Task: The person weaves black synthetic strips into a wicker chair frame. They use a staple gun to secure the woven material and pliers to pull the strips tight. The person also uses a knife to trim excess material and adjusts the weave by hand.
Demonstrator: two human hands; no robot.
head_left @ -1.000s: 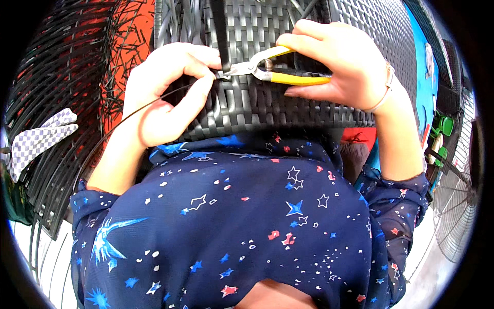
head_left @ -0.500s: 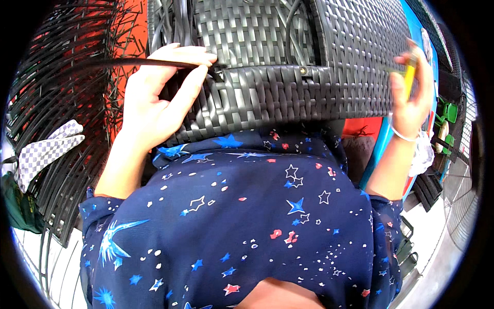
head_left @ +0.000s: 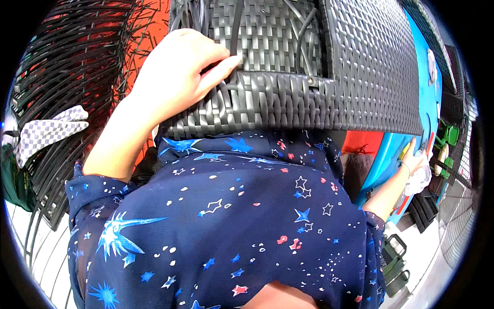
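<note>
A large black woven wicker panel (head_left: 375, 67) lies before me, with a framed opening whose lower band is tightly woven. My left hand (head_left: 180, 72) rests over the panel's left part, its thumb and fingers pinched together at the opening's lower edge. From that pinch a flat black wicker strip (head_left: 236, 28) runs up across the weave; the fingers cover its lower end. Far to the right, my right hand (head_left: 407, 160) is down at a blue surface beside the panel. A small yellow tool (head_left: 419, 150) shows among its fingers, mostly hidden.
Loose black strips (head_left: 303, 38) lie in the opening. At left stands another black wicker piece (head_left: 67, 67) with many trailing ends, over a red surface (head_left: 154, 51). A checkered glove (head_left: 49, 134) hangs there. Right lie the blue surface (head_left: 378, 159), green-handled items (head_left: 450, 135) and a fan guard (head_left: 460, 206).
My right hand has moved down and away from the panel to the blue surface with the yellow tool. The strip at my left hand, stretched leftward before, now appears to run upward.
</note>
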